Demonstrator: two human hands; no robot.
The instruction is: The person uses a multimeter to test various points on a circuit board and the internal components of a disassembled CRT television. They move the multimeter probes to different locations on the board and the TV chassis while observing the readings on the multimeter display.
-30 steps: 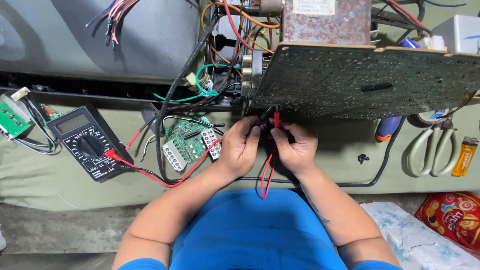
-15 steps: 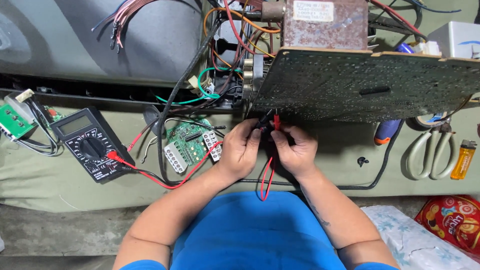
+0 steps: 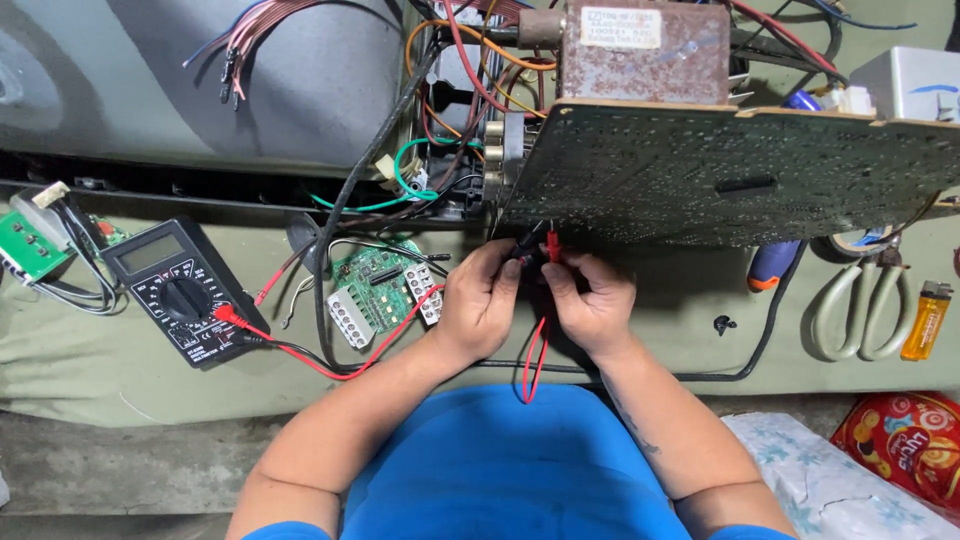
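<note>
**Two probes pressed to the near edge of a big circuit board**

Left hand (image 3: 480,300) closed around a black test probe (image 3: 522,250). Right hand (image 3: 590,305) closed around a red test probe (image 3: 552,243). Both probe tips up against the near edge of the large green circuit board (image 3: 720,170), right in the middle of the scene, with the two hands just beside each other. Too small to tell which little spots the tips touch.

Looks like the testing step: probes on the board, meter waiting off to the left. Next move likely calls for steady fingers, tips kept on tiny spots, and a look over at the meter's screen.

A thin red wire loop (image 3: 535,360) hanging down near the wrists. Red and black leads running left to a black multimeter (image 3: 175,290). Between the meter and the left hand, a small green board (image 3: 375,285) with white plugs.

On the far side of the big board, a rusty metal box (image 3: 645,50) and a tangle of coloured wires. To the right, a screwdriver handle (image 3: 772,265), pale scissors (image 3: 860,310) and an orange lighter (image 3: 927,320). Near right corner, a red snack bag (image 3: 905,440).

All of it on a dull green cloth (image 3: 100,370) spread over the work top. At the far left, a big grey casing (image 3: 200,90).
</note>
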